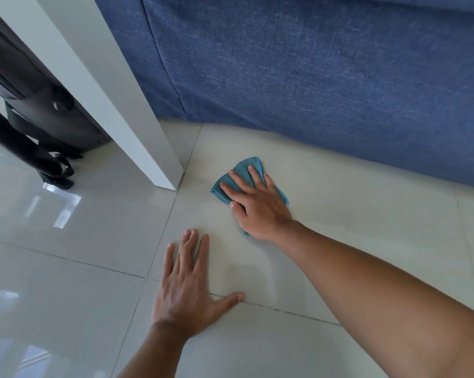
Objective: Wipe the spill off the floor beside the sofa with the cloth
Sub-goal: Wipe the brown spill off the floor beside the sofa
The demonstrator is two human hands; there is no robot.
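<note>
Blue sofa fills the top of the view, its fabric skirt reaching down to the pale tiled floor. A white post slants down to the floor just left of the working hand, dark bags beyond it. Right hand lies flat, fingers spread, palm pressing the teal cloth onto the tile, not pinching it. The cloth sits under that hand, between it and the sofa's edge, poking out past the fingertips. Left hand is planted flat on the floor nearer the body, fingers together, thumb out, holding nothing. No spill can be made out on the glossy tile.
</note>
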